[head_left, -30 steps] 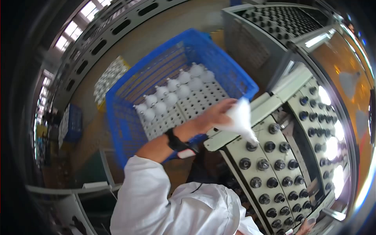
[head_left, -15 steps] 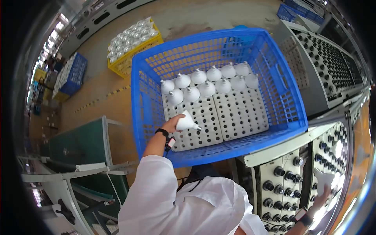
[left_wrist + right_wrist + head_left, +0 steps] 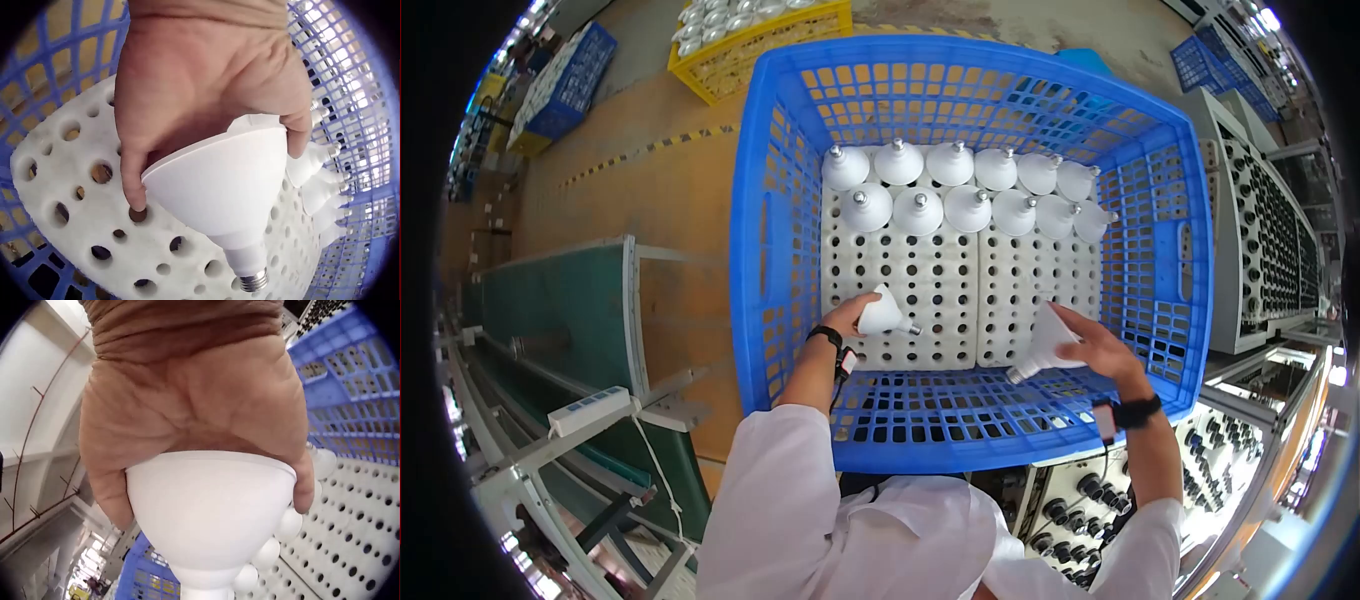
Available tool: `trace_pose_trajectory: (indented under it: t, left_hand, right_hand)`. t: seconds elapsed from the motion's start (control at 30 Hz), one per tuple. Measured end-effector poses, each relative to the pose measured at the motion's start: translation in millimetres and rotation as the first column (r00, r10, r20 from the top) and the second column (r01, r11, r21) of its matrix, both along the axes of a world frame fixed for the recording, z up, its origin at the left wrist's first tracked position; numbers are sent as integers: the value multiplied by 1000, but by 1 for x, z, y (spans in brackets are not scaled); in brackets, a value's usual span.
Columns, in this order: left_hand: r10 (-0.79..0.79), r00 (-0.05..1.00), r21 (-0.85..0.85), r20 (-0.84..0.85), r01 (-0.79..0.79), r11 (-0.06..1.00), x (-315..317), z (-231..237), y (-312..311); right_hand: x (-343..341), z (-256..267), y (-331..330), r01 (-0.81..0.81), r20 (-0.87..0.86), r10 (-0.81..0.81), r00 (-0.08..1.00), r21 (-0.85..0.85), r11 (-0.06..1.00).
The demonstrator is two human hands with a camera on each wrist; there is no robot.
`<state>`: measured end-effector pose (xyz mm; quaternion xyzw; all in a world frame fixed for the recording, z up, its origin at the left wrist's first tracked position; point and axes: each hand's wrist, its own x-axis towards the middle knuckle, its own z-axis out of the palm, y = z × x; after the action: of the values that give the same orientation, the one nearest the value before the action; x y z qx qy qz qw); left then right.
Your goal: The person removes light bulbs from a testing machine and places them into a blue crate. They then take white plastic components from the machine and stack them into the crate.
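Observation:
My left hand (image 3: pixel 850 315) grips a white cone-shaped light bulb (image 3: pixel 880 315) by its wide rim, above the left front of the holed foam pads (image 3: pixel 950 285). In the left wrist view, thumb and fingers span the rim, and the metal screw base of this bulb (image 3: pixel 225 181) points down. My right hand (image 3: pixel 1105 350) holds a second white bulb (image 3: pixel 1048 340) over the right front, tilted with its base toward me. The right wrist view shows fingers on both sides of that bulb's (image 3: pixel 212 512) rim. Several bulbs (image 3: pixel 920 212) stand base-up in two rows at the back.
A blue plastic crate (image 3: pixel 960 48) surrounds the pads with high latticed walls. At the lower right is a rack with black sockets (image 3: pixel 1090 487); another socket rack (image 3: pixel 1262 240) stands beyond the crate. A green conveyor (image 3: pixel 560 310) is at left, a yellow crate (image 3: pixel 710 75) behind.
My left hand has carried its bulb from beside the socket rack to above the crate. My right hand has come from the rack into the crate with another bulb. The head view has swung.

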<state>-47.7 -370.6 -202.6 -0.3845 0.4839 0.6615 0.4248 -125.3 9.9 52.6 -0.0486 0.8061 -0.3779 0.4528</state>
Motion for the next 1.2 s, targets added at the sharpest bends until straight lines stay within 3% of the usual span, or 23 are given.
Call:
trace_pose_trajectory:
  t: [0.03, 0.1, 0.13, 0.2, 0.23, 0.3, 0.33, 0.4, 0.43, 0.5, 0.53, 0.57, 0.6, 0.7, 0.77, 0.8, 0.83, 0.9, 0.93, 1.0, 1.03, 1.07, 1.2]
  left_hand:
    - [91, 996, 1, -22, -91, 996, 6, -5, -8]
    - [-103, 935, -186, -341, 40, 982, 22, -21, -25]
    - [-163, 944, -351, -287, 55, 935, 24, -32, -31]
    - [-292, 956, -639, -34, 204, 741, 16, -73, -45]
    - [-285, 958, -637, -24, 205, 743, 21, -69, -41]
    - [-339, 922, -889, -186, -11, 457, 26, -42, -28]
    - [-331, 927, -892, -174, -6, 453, 27, -27, -25]
    - [-528, 847, -856, -61, 229, 465, 26, -8, -23]
    - [-522, 851, -857, -52, 230, 460, 28, -7, -23]
    - [-644, 760, -796, -88, 335, 504, 32, -4, -25]
    - [-641, 764, -797, -81, 336, 502, 35, -2, -23]
    - [-699, 713, -833, -54, 354, 425, 35, 9, -21]
    - [-753, 657, -866, -26, 361, 345, 34, 15, -20]
    - [-801, 597, -837, -51, 412, 361, 34, 25, -18]
    - [-835, 548, -841, -45, 430, 327, 29, 42, -12]
    - [-869, 494, -840, -33, 457, 292, 28, 50, -9]
    - [-867, 496, -842, -36, 453, 294, 33, 36, -9]
    - [-815, 576, -878, -59, 359, 317, 40, 2, -12]
    - [-797, 600, -888, -70, 326, 324, 39, -4, -12]
    - [-673, 691, -922, -263, 26, 387, 24, 4, -15]
    - [-672, 692, -920, -264, 27, 390, 14, 4, -19]
    - [-652, 698, -924, -296, -35, 382, 2, 2, -23]
    - [-595, 717, -922, -362, -179, 344, -36, -2, -30]
  right_hand:
    - [-12, -16, -14, -11, 15, 11, 1000, 1, 1000]
    - [-30, -53, -38, -82, 187, 79, 979, 7, 997]
    - [-36, -76, -46, -92, 198, 89, 976, 5, 996]
    - [-40, -129, -59, -139, 278, 154, 948, -71, 988]
    - [-37, -153, -64, -146, 288, 161, 944, -73, 987]
    - [-32, -202, -77, -138, 349, 169, 922, -111, 984]
    - [-28, -224, -82, -147, 359, 179, 916, -117, 982]
    - [-18, -253, -91, 121, 586, 34, 810, -222, 967]
    - [-15, -260, -92, 114, 590, 44, 806, -229, 967]
    - [-12, -269, -89, 243, 645, -165, 746, -33, 970]
    - [-11, -271, -83, 317, 649, -230, 726, -18, 948]
    - [-12, -270, -76, 313, 653, -225, 724, -21, 949]
    - [-16, -268, -69, 362, 609, -294, 737, 11, 932]
    - [-24, -253, -46, 443, 519, -414, 748, 75, 893]
    - [-20, -264, -24, 432, 313, -443, 840, 109, 895]
    - [-16, -307, -1, -5, -165, 59, 985, 308, 951]
    - [-12, -296, -3, -7, -168, 62, 984, 309, 951]
    - [-6, -250, -24, -266, -209, 358, 910, 369, 891]
    - [-3, -226, -39, -296, -195, 372, 908, 331, 896]
    - [4, -206, -64, -327, -186, 418, 889, 378, 866]
    - [6, -203, -70, -357, -175, 461, 870, 421, 834]
    - [13, -219, -70, -284, -297, 440, 847, 446, 848]
    - [8, -221, -91, -288, -316, 502, 805, 532, 797]
